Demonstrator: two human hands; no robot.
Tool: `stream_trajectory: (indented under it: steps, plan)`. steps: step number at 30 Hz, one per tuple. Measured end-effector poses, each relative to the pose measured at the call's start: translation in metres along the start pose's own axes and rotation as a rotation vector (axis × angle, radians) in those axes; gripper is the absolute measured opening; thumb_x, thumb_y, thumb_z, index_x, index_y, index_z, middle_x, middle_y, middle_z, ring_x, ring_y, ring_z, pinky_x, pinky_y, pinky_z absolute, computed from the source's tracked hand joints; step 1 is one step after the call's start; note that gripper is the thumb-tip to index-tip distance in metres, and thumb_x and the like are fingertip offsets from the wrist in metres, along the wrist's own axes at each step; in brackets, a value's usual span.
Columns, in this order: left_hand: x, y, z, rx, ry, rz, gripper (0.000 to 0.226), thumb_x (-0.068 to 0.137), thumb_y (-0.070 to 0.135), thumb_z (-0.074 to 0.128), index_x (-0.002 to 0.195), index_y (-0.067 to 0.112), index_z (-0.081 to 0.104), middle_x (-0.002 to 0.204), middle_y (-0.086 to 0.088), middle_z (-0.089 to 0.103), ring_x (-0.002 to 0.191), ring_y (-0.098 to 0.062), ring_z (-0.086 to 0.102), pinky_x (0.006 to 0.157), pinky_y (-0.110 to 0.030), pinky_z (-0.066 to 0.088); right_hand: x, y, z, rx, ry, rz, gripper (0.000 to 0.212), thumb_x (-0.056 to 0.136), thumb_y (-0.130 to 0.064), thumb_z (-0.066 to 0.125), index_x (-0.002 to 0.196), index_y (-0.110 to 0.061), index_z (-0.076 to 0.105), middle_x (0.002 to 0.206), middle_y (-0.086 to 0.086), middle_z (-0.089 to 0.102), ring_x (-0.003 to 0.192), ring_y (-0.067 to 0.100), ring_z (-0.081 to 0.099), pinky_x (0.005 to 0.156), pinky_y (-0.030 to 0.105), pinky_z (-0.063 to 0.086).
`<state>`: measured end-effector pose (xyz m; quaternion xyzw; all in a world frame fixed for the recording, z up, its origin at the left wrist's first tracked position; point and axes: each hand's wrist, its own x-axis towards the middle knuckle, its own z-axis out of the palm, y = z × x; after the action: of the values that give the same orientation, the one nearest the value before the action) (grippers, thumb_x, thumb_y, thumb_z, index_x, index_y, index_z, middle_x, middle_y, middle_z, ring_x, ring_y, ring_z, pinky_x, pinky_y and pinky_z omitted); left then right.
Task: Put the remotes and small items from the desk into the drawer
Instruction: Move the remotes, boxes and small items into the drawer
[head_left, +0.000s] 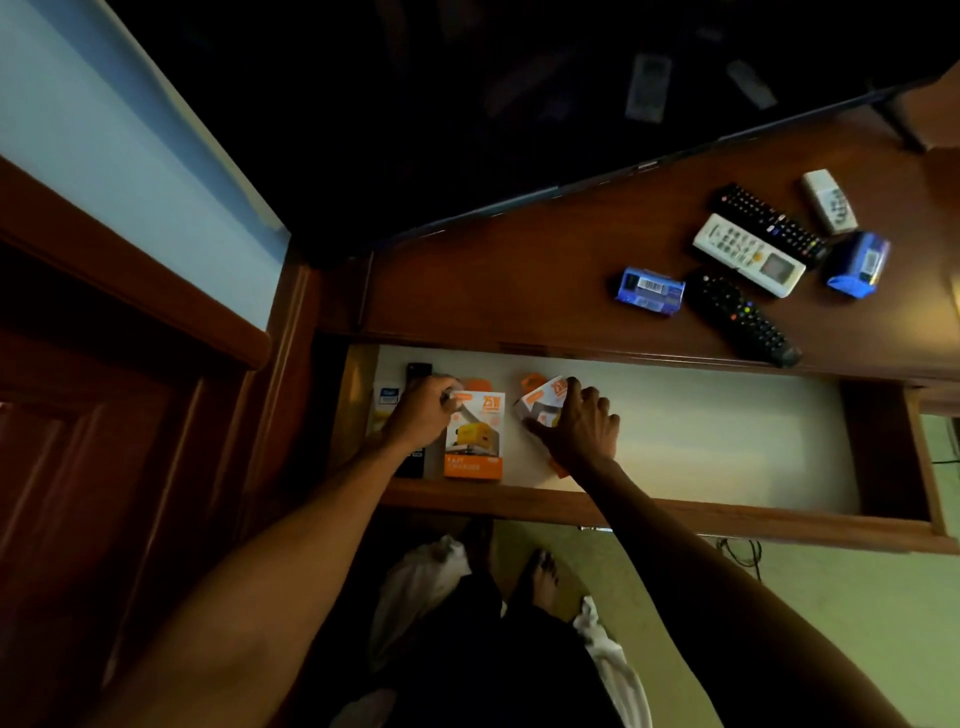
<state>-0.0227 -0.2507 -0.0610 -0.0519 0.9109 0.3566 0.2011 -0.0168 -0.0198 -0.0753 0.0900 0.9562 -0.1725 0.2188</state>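
The wooden drawer (727, 514) is pulled out below the desk (519, 280), its pale floor showing. At its left end my left hand (423, 413) grips the top of an orange and white charger box (475, 441) lying flat. My right hand (579, 423) holds a second orange and white box (543, 400), tilted just to the right. A black remote (415, 374) and a small white item (387, 396) lie further left, partly hidden. On the desk remain two black remotes (740, 317) (769, 223), two white remotes (748, 254) (828, 200) and two blue boxes (649, 291) (857, 265).
A dark TV screen (519, 104) stands along the back of the desk. A wooden door (104, 441) and frame are on the left. The right half of the drawer floor (727, 431) is bare. Below the drawer are my feet and a green floor (831, 597) with a cable.
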Motion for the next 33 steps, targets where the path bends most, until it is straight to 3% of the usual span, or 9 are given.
stream_trajectory:
  steps: [3,5,7,10,12,17,23,33]
  plan:
    - [-0.005,-0.001,0.006,0.043,-0.037,0.106,0.046,0.088,0.016,0.068,0.132,0.015,0.056,0.136,-0.007,0.052,0.125,-0.02,0.048,0.095,-0.026,0.042,0.001,-0.001,0.001,-0.028,-0.056,0.002,0.101,0.072,-0.073,0.063,0.148,-0.018,0.024,0.143,0.015,0.044,0.128,0.038,0.044,0.102,0.052,0.039]
    - [-0.006,-0.003,0.009,0.124,-0.109,0.174,0.065,0.082,0.022,0.076,0.141,0.022,0.049,0.146,-0.002,0.045,0.137,-0.019,0.036,0.11,-0.034,0.036,0.001,0.002,-0.001,-0.049,-0.092,-0.02,0.101,0.075,-0.07,0.062,0.152,-0.02,0.018,0.145,0.016,0.044,0.129,0.038,0.045,0.101,0.053,0.041]
    - [-0.007,-0.007,0.01,0.188,-0.155,0.2,0.077,0.078,0.028,0.079,0.146,0.024,0.042,0.15,0.002,0.043,0.14,-0.019,0.032,0.114,-0.04,0.034,0.001,0.008,-0.005,-0.089,-0.132,-0.077,0.103,0.078,-0.065,0.064,0.155,-0.026,0.009,0.145,0.016,0.044,0.127,0.039,0.046,0.097,0.052,0.045]
    - [-0.003,-0.013,0.003,0.236,-0.139,0.229,0.081,0.075,0.032,0.08,0.146,0.024,0.041,0.146,0.001,0.047,0.136,-0.021,0.037,0.113,-0.038,0.034,0.0,0.012,-0.013,-0.189,-0.222,-0.206,0.109,0.076,-0.057,0.072,0.155,-0.036,0.0,0.145,0.017,0.042,0.123,0.039,0.049,0.088,0.049,0.05]
    - [0.0,-0.018,-0.004,0.309,-0.13,0.224,0.084,0.072,0.042,0.08,0.146,0.026,0.042,0.143,0.0,0.05,0.132,-0.022,0.039,0.11,-0.041,0.034,0.003,0.006,-0.016,-0.256,-0.259,-0.262,0.11,0.074,-0.056,0.075,0.155,-0.035,0.003,0.142,0.017,0.043,0.118,0.039,0.052,0.086,0.048,0.051]
    - [0.003,-0.028,-0.015,0.405,-0.147,0.203,0.086,0.068,0.055,0.078,0.143,0.033,0.043,0.139,0.002,0.053,0.129,-0.024,0.039,0.104,-0.04,0.027,0.004,-0.026,-0.008,-0.169,-0.184,-0.17,0.105,0.07,-0.059,0.076,0.151,-0.022,0.019,0.134,0.018,0.048,0.106,0.04,0.062,0.082,0.045,0.051]
    - [0.0,-0.029,-0.013,0.389,-0.143,0.197,0.077,0.074,0.041,0.078,0.142,0.033,0.044,0.138,0.001,0.054,0.127,-0.024,0.04,0.1,-0.039,0.026,-0.004,-0.04,0.012,-0.01,-0.215,-0.112,0.094,0.071,-0.053,0.079,0.143,-0.018,0.028,0.129,0.02,0.051,0.108,0.04,0.06,0.084,0.047,0.053]
    - [-0.007,-0.02,-0.013,0.369,-0.164,0.148,0.076,0.076,0.028,0.078,0.144,0.029,0.043,0.138,-0.001,0.053,0.122,-0.025,0.04,0.098,-0.038,0.034,-0.005,-0.039,0.006,0.054,-0.328,-0.125,0.095,0.075,-0.042,0.08,0.148,-0.014,0.026,0.131,0.024,0.051,0.114,0.04,0.058,0.091,0.047,0.052]
